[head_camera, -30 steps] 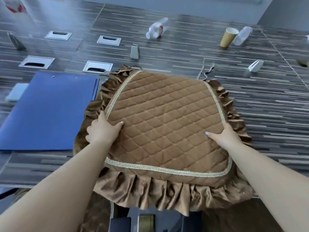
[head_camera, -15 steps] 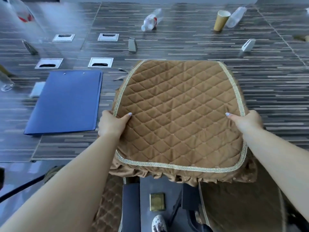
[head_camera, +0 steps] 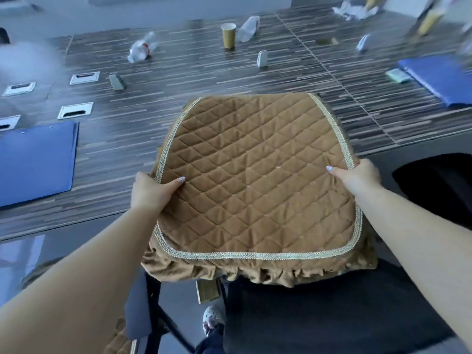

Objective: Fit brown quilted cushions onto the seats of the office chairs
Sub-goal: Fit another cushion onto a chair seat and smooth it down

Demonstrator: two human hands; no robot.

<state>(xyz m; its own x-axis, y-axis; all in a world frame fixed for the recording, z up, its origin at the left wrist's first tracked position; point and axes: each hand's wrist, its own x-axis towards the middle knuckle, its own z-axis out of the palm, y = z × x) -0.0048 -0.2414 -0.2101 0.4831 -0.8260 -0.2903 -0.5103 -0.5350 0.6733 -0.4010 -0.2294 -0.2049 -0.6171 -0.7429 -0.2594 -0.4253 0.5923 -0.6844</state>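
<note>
Head view. The cushion (head_camera: 258, 180) is held off the table (head_camera: 204, 80), quilted face up, its far edge over the table's near edge and its frilled near edge hanging above a dark chair seat (head_camera: 319, 315).

The left hand (head_camera: 150, 192) grips the cushion's left edge, thumb laid on the quilted top; the other fingers are hidden under the fabric. The right hand (head_camera: 357, 175) grips the right edge in the same manner, thumb on top, fingers underneath and out of sight. Both holds sit about midway along the sides, on the gold trim.

Governing relation: the seat lies below and toward the person from the cushion, so the cushion must come back and down. Its front-to-back axis runs away from the person, roughly in line with the seat. Both hands are about equally near; neither leads.

Also noted: a blue folder (head_camera: 35, 162) on the table at left, a paper cup (head_camera: 228, 35) and a crushed bottle (head_camera: 141, 48) further off. View edges are blurred.
</note>
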